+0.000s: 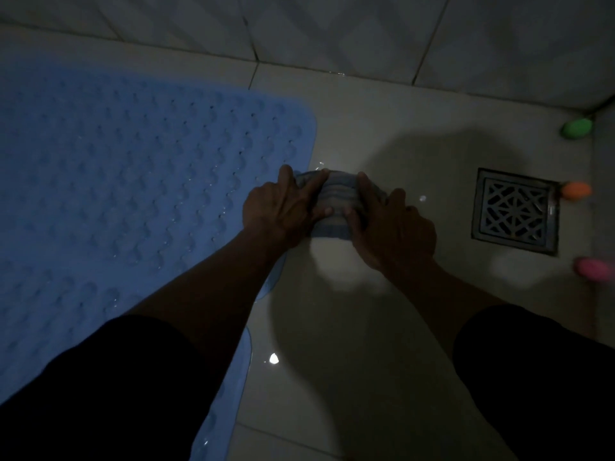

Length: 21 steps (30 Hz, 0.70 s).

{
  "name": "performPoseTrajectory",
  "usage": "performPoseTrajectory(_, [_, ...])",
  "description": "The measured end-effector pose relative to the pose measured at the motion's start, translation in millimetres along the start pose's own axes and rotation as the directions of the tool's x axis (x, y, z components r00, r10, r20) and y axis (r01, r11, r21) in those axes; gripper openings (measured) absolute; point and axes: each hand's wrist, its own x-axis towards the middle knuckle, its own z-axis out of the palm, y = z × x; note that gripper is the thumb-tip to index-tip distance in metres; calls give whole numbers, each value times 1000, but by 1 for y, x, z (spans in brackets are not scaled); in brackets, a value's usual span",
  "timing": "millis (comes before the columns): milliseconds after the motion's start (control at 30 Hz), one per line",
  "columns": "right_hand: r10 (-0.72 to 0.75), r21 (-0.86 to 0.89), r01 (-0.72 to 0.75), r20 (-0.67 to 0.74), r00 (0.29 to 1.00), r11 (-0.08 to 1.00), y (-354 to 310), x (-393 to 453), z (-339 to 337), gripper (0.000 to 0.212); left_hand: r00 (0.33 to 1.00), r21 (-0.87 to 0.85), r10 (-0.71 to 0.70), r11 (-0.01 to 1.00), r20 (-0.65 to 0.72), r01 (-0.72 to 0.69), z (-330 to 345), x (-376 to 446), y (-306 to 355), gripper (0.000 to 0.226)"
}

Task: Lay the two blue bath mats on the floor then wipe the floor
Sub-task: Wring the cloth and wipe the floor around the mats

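A blue bath mat (pixel 133 181) with a bumpy, holed surface lies flat on the pale tiled floor (pixel 382 327) at the left. A second blue mat edge (pixel 233 377) shows below it, partly hidden by my left arm. A folded cloth (pixel 336 201) with blue and white stripes rests on the floor just right of the mat's edge. My left hand (pixel 283 211) presses on the cloth's left side. My right hand (pixel 389 227) presses on its right side. Both hands grip the cloth against the wet floor.
A square metal floor drain (pixel 515 211) sits to the right of the cloth. Three small coloured objects line the right wall: green (pixel 577 128), orange (pixel 576 190), pink (pixel 594 269). A tiled wall (pixel 332 34) rises at the back. The room is dim.
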Motion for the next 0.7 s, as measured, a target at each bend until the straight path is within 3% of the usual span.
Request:
performPoseTrajectory(367, [-7, 27, 9, -79, 997, 1000, -20, -53, 16, 66, 997, -27, -4, 1000, -73, 2, 33, -55, -16, 73])
performPoseTrajectory(700, [26, -15, -26, -16, 1000, 1000, -33, -121, 24, 64, 999, -224, 24, 974, -28, -29, 63, -122, -15, 88])
